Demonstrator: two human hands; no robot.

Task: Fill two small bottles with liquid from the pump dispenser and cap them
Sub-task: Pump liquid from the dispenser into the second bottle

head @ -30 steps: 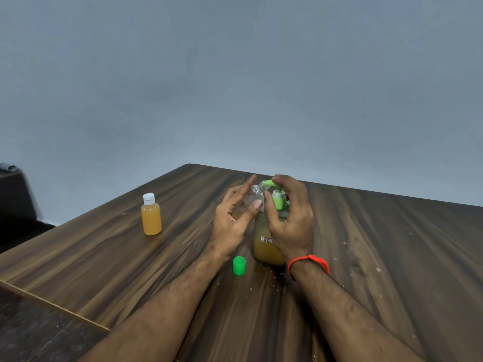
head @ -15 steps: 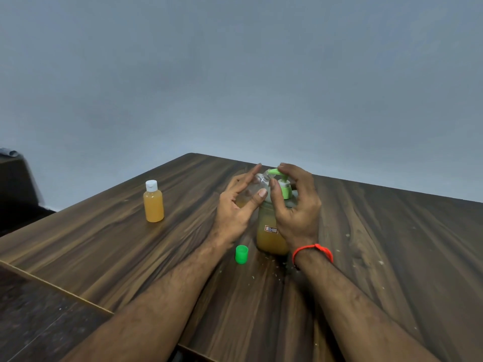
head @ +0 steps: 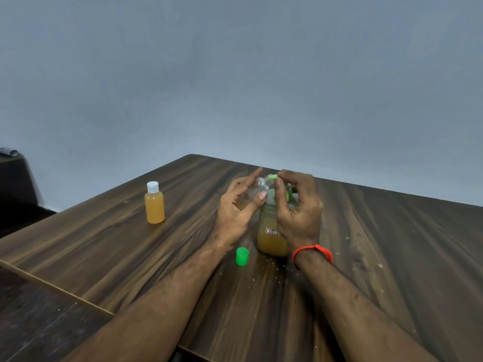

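Clear small bottle [head: 257,190] pinched in left hand [head: 236,207], beside right hand [head: 298,205] on pump [head: 274,176].

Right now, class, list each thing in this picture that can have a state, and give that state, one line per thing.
Filled small bottle: upright, white cap on, orange liquid inside.
Clear small bottle: uncapped, tilted, mouth at the pump spout, held in left hand.
Pump dispenser: upright, partly full, right hand on its green pump head.
Green cap: off, standing on the table.
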